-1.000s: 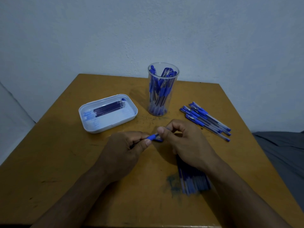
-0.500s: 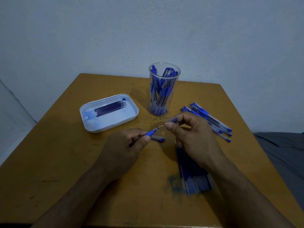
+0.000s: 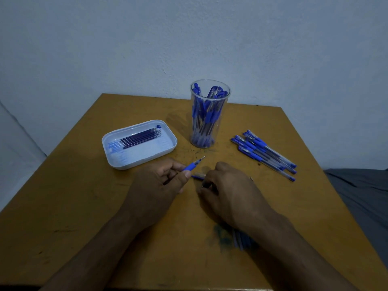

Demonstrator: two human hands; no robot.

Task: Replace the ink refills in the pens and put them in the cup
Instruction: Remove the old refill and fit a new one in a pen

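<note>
My left hand [image 3: 155, 185] grips a pen [image 3: 192, 165] by its blue grip, the metal tip pointing up and to the right. A loose blue pen cap [image 3: 198, 176] lies on the table just below that tip. My right hand [image 3: 228, 187] rests on the table with curled fingers, its fingertips at the cap's right end; whether they pinch the cap is hidden. The clear plastic cup [image 3: 228, 93] stands behind the hands and holds several blue pens. Several dark refills [image 3: 142, 137] lie in the white tray [image 3: 151, 150] on the left.
A pile of several capped blue pens [image 3: 264, 153] lies right of the cup. More pens [image 3: 241, 240] show partly under my right forearm. The wooden table [image 3: 84, 206] meets a wall at the back. Grey fabric [image 3: 361, 196] lies beyond its right edge.
My right hand has left the pen tip and dropped to the table beside the loose cap. My left hand keeps its hold on the pen, whose metal tip is now bare.
</note>
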